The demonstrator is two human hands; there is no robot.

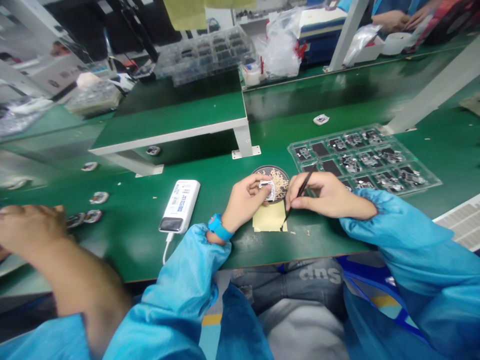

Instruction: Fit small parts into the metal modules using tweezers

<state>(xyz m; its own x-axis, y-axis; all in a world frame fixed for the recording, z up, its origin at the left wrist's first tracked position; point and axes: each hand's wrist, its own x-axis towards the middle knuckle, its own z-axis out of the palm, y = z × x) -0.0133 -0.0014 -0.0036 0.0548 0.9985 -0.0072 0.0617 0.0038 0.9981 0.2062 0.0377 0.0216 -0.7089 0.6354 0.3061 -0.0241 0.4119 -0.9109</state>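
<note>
My left hand (243, 197) pinches a small white square frame (267, 190), perhaps a watch case, over a round dark dish (279, 175) strewn with pale bits. My right hand (322, 196) holds slim black tweezers (301, 188), their tips angled down beside the dish and over a yellow adhesive pad (270, 219). To the right of my hands, a clear plastic tray (425, 175) holds rows of small dark electronic parts. A blue band (219, 227) circles my left wrist.
A white power bank (179, 206) with a cable lies left of my hands. Another person's hand (32, 227) rests near several small round parts (99, 197). A raised green shelf (168, 120) on white legs stands ahead, with plastic bags and another parts tray beyond.
</note>
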